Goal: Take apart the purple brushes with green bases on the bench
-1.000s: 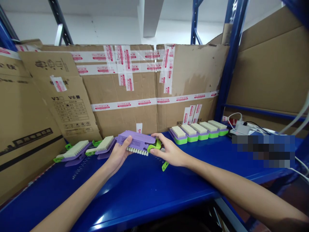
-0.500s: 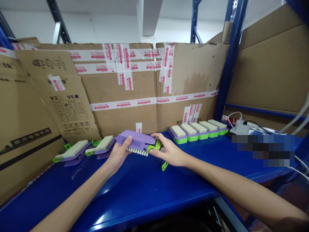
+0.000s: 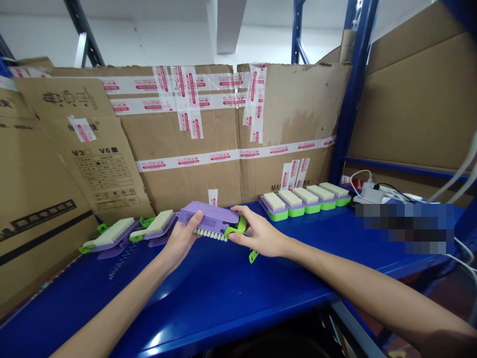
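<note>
A purple scrub brush (image 3: 212, 215) with pale bristles facing down is held between both hands above the blue shelf. My left hand (image 3: 182, 236) is closed round its left end, thumb on the purple side. My right hand (image 3: 259, 231) pinches the bright green curved part (image 3: 238, 227) at the brush's right end. Below the right hand a small green piece (image 3: 253, 256) shows; whether it touches the shelf I cannot tell. Just left of my left hand, a purple and green brush (image 3: 160, 223) lies bristles up, with a similar brush (image 3: 115, 232) beyond it.
Several purple and green brushes (image 3: 276, 206) stand in a row, bristles up, on the blue shelf (image 3: 208, 303) at the right back. A coiled spring (image 3: 119, 262) lies at the left. Cardboard (image 3: 179, 186) walls the back. White cables and a plug (image 3: 372, 191) sit at the right.
The view has shifted very slightly. Both hands keep the same grip on the brush and its green part, with almost no other movement.
</note>
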Available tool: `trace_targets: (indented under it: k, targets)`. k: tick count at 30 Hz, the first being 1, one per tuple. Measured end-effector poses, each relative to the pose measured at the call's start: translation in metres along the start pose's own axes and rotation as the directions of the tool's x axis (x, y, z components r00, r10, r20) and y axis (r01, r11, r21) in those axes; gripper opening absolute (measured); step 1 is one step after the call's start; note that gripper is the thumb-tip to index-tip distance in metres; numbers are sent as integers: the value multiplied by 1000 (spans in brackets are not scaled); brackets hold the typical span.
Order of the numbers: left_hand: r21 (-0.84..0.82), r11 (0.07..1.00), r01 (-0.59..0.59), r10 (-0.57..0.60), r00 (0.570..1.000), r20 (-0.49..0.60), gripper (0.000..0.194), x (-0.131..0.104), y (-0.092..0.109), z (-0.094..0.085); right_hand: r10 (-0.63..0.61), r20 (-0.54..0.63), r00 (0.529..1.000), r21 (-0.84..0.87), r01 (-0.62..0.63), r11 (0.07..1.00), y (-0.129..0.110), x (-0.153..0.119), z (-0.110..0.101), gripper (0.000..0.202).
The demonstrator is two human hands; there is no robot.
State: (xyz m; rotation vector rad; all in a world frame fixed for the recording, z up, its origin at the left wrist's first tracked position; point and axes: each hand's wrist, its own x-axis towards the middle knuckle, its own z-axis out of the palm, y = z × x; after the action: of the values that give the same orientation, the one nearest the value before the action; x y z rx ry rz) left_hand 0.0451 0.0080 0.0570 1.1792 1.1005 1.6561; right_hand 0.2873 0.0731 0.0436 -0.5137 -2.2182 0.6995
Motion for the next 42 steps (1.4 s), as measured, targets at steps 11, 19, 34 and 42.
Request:
trace_targets:
  k: [11, 19, 34, 42]
  targets:
    - [32, 999, -1, 1, 1000, 20, 72, 0, -1, -2, -34, 22, 999, -81, 35, 996, -3, -1, -2, 74]
    - [38, 999, -5, 4, 1000, 16, 73, 0, -1, -2, -23, 24, 999, -75, 25, 997, -3, -1, -1, 75]
    - [28, 1000, 1, -1, 1000, 4, 73, 0, 0, 0, -21, 27, 999, -74, 23, 997, -1, -1, 0, 76]
    - [-19, 1000, -10, 10, 1000, 22, 66, 1, -1, -3, 1, 5, 1000, -94, -1, 996, -3, -1, 1, 74]
